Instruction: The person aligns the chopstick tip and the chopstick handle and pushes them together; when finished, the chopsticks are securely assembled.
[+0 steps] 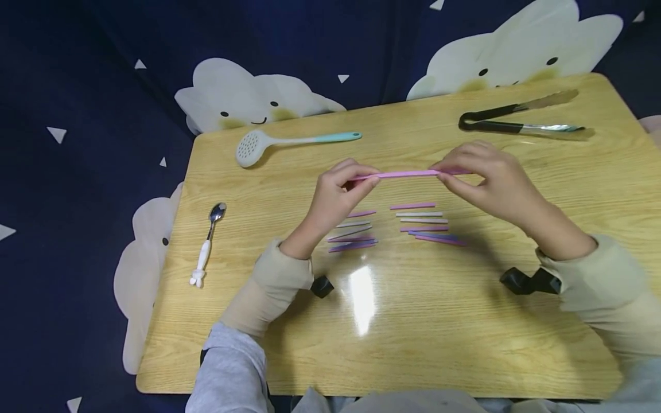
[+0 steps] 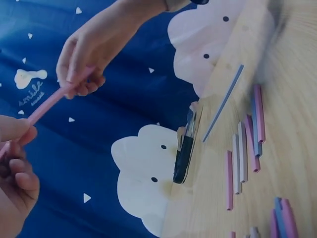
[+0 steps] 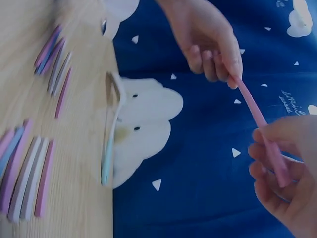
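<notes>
A long pink straw is stretched level between both hands, above the table. My left hand pinches it near its left end between thumb and fingers. Near the other end my right hand pinches it the same way, and in the right wrist view a short piece of the pink straw runs on past the fingers. Below lie two groups of shorter straws in pink, white and blue: a left group, partly hidden by my left hand and wrist, and a right group. Their pieces lie roughly side by side.
A slotted turner with a turquoise handle lies at the back left, and black-handled tongs at the back right. A spoon with a white handle is near the left edge. In the left wrist view one blue-grey straw lies apart.
</notes>
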The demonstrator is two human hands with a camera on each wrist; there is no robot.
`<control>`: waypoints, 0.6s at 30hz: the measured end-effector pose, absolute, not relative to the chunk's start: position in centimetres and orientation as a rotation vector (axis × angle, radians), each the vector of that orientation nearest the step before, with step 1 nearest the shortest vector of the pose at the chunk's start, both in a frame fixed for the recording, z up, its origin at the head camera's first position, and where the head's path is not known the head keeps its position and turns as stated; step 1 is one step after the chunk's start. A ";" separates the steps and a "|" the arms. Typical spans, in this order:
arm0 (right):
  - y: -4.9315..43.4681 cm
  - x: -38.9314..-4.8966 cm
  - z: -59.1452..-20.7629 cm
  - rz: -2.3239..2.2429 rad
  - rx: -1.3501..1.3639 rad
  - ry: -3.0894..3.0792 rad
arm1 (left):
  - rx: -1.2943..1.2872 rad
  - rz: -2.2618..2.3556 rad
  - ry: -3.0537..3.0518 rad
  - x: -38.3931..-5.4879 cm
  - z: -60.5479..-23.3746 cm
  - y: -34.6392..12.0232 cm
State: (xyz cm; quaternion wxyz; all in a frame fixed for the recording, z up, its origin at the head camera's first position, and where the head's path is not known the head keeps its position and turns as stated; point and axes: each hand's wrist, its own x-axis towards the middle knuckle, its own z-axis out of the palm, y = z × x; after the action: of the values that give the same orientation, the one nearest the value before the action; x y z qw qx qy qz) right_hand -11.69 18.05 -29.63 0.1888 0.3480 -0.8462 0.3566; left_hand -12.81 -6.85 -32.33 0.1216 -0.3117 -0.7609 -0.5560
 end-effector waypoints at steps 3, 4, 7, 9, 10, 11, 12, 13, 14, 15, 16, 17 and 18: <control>18.4 -11.8 -29.8 0.897 1.000 -2.337 | -0.935 -1.632 -2.247 -12.9 -32.2 -6.9; 18.6 -11.9 -29.9 0.882 0.992 -2.337 | -0.936 -1.646 -2.260 -13.0 -32.2 -6.9; 19.4 -11.8 -29.9 0.853 0.921 -2.367 | -0.930 -1.684 -2.304 -13.0 -32.1 -7.0; 20.1 -11.9 -30.0 0.830 0.870 -2.397 | -0.918 -1.709 -2.322 -13.0 -32.2 -7.1; 20.5 -11.9 -30.0 0.826 0.834 -2.411 | -0.912 -1.716 -2.329 -13.0 -32.2 -7.2; 21.0 -11.8 -30.1 0.819 0.802 -2.426 | -0.910 -1.723 -2.332 -13.0 -32.2 -7.3; 21.4 -11.8 -30.3 0.811 0.774 -2.435 | -0.909 -1.731 -2.332 -13.0 -32.2 -7.4; 21.9 -11.8 -30.5 0.804 0.742 -2.446 | -0.906 -1.738 -2.336 -13.1 -32.2 -7.4; 22.4 -11.8 -30.7 0.800 0.704 -2.459 | -0.901 -1.746 -2.337 -13.1 -32.3 -7.5; 22.9 -11.7 -31.0 0.796 0.660 -2.477 | -0.892 -1.759 -2.341 -13.0 -32.3 -7.6; 23.4 -11.6 -31.3 0.794 0.619 -2.494 | -0.885 -1.773 -2.344 -13.0 -32.4 -7.7; 23.9 -11.5 -31.6 0.791 0.581 -2.511 | -0.877 -1.790 -2.345 -13.0 -32.4 -7.7; 24.4 -11.4 -32.0 0.791 0.546 -2.529 | -0.867 -1.807 -2.347 -13.0 -32.5 -7.8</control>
State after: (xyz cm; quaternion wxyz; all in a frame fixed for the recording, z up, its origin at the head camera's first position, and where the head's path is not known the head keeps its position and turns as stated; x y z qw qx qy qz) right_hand -11.43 24.36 -32.04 0.2163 0.1971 -0.9127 0.2854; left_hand -13.01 -7.79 -32.47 0.0275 -0.2809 -0.7602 -0.5852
